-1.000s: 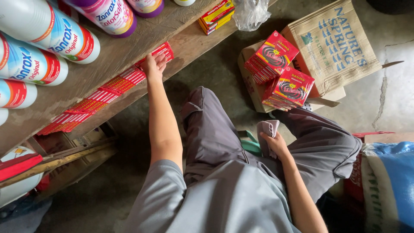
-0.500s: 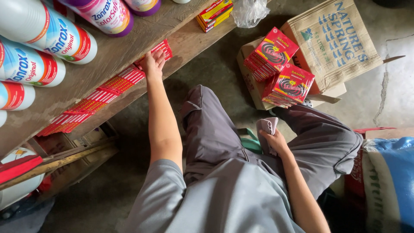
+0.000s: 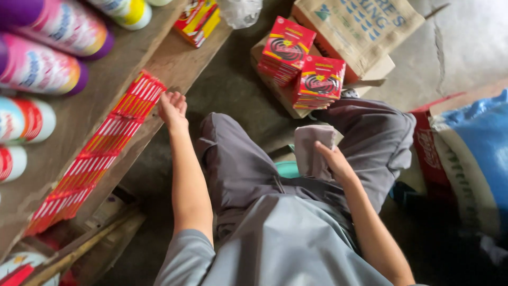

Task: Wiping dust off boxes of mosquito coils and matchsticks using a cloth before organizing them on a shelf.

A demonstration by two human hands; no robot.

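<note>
I am crouched on a concrete floor in grey trousers. My left hand point(image 3: 173, 108) reaches to the edge of a wooden shelf point(image 3: 174, 61), fingers loosely spread, beside the near end of a long row of thin red and yellow packets point(image 3: 100, 153); it holds nothing. My right hand point(image 3: 330, 159) rests at my knee and grips a folded grey cloth point(image 3: 313, 149). Two stacks of red boxes point(image 3: 301, 63) with a black spiral picture sit on a cardboard carton point(image 3: 280, 95) just beyond my knees.
Bottles lie on their sides along the shelf's left: pink-purple ones point(image 3: 47, 47) and white-red ones point(image 3: 21, 122). A small red-yellow pack point(image 3: 198, 21) and a clear plastic bag point(image 3: 241, 10) lie further back. A brown printed carton point(image 3: 360, 26) stands behind; a blue sack point(image 3: 471, 153) at right.
My left hand has come off the far end of the packet row and drawn back toward the shelf's edge. The view has tilted closer. My right hand keeps the cloth.
</note>
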